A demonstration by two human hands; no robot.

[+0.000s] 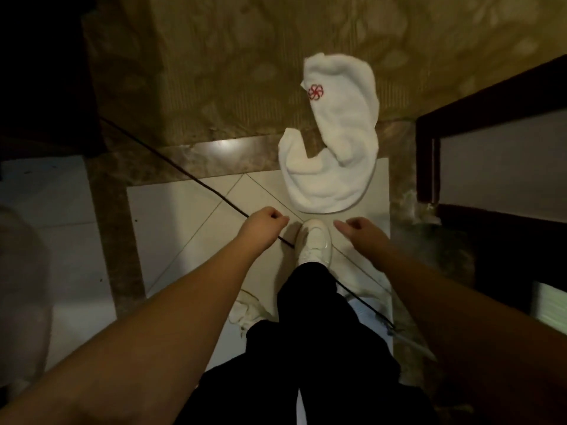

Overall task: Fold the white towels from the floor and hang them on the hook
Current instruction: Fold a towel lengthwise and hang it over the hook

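Two empty hands (pixel 266 220) (pixel 359 230) just short of white towel (pixel 334 148) on floor.

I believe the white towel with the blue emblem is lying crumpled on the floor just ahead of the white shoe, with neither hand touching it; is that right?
Nearly: the emblem is red, not blue, as the head view shows. The rest stands: the white towel lies crumpled on the floor ahead of the white shoe, untouched by the left hand or right hand.

A towel (pixel 334 142) lies on the floor (pixel 184 204) ahead of a shoe (pixel 314 242), straddling carpet (pixel 230 72) and tile; a cable (pixel 171 164) runs left.
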